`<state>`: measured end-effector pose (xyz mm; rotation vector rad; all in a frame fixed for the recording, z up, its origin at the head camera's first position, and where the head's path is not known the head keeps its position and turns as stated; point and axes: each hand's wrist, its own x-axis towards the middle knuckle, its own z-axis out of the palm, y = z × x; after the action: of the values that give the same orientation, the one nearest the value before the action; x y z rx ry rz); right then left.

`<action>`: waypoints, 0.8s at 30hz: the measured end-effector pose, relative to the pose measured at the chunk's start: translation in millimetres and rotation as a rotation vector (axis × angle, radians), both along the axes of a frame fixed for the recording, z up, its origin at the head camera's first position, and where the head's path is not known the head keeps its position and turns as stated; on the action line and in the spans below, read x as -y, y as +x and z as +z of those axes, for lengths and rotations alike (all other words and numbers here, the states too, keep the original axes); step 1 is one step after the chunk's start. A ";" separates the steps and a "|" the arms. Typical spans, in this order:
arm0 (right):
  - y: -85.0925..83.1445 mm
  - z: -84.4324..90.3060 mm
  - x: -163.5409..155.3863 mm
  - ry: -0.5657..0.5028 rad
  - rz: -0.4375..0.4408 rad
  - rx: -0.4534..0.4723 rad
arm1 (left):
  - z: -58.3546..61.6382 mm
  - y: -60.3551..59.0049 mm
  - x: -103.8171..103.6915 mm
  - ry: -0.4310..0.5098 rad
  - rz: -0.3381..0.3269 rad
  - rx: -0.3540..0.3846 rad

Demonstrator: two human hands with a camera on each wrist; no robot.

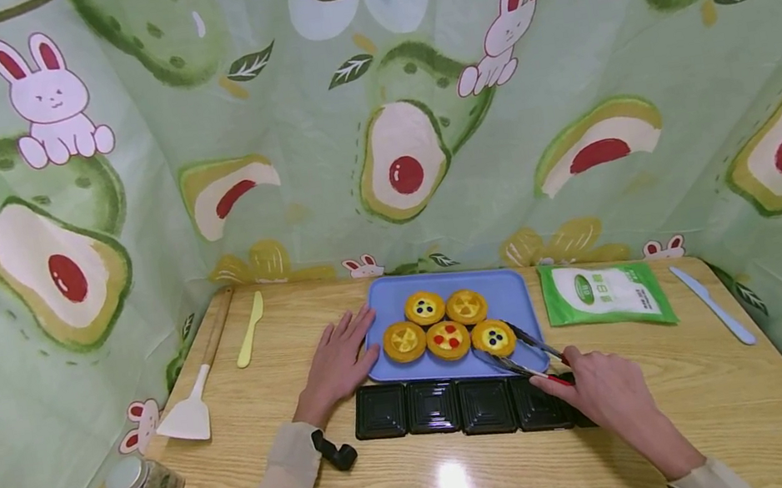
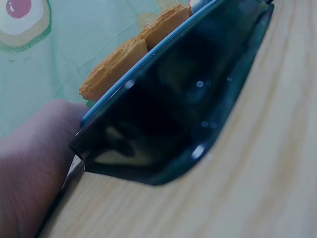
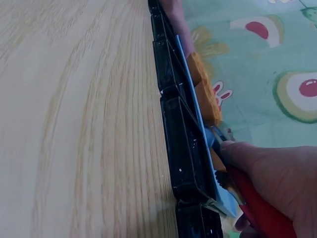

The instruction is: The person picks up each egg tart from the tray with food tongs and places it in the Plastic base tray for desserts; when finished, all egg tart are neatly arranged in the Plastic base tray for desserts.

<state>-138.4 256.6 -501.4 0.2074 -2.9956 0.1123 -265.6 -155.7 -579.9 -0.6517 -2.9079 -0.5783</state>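
Where avocado-print cloth [image 1: 416, 105] hangs, wooden table [image 1: 434, 482] gleams.

Bright, even light glares off the table [image 1: 453, 479]; wrist views look blurred, perhaps from closeness.

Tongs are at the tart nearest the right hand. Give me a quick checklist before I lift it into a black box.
1. Right hand grips the tongs: ok.
2. Tong tips sit either side of the blueberry tart: ok in the head view.
3. Tips closed firmly on the tart: cannot tell.
4. Left hand lies flat against the blue tray, steadying it: ok.
5. Black boxes stand in a row along the tray's near edge, and those in view look empty: ok.
6. Box nearest the right hand free: cannot tell, the hand covers it.
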 end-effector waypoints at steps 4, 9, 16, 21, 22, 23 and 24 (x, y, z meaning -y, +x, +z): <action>-0.9 -1.7 -0.5 0.017 0.005 -0.028 | 1.3 0.6 0.1 0.000 -0.002 -0.002; -0.8 -4.7 -1.8 0.011 0.010 -0.048 | 0.5 1.0 -0.2 -0.001 0.001 -0.004; 2.0 -7.8 -5.4 -0.019 -0.017 -0.043 | 1.3 0.7 -0.5 -0.003 -0.004 0.003; 4.0 -7.3 -7.1 -0.029 -0.033 -0.038 | 1.1 -0.2 0.0 -0.014 0.000 0.007; 4.4 -7.0 -7.3 -0.029 -0.035 -0.038 | 0.7 -0.3 0.3 -0.012 -0.002 0.005; 4.7 -6.5 -7.6 -0.031 -0.037 -0.037 | 0.2 -0.5 0.6 -0.011 -0.003 0.002; 5.1 -6.0 -7.7 -0.030 -0.039 -0.038 | -0.3 -0.6 1.0 -0.009 -0.005 -0.001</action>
<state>-133.3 264.3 -507.3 0.1465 -2.9562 0.1474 -266.3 -156.7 -580.2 -0.6605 -2.9103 -0.5659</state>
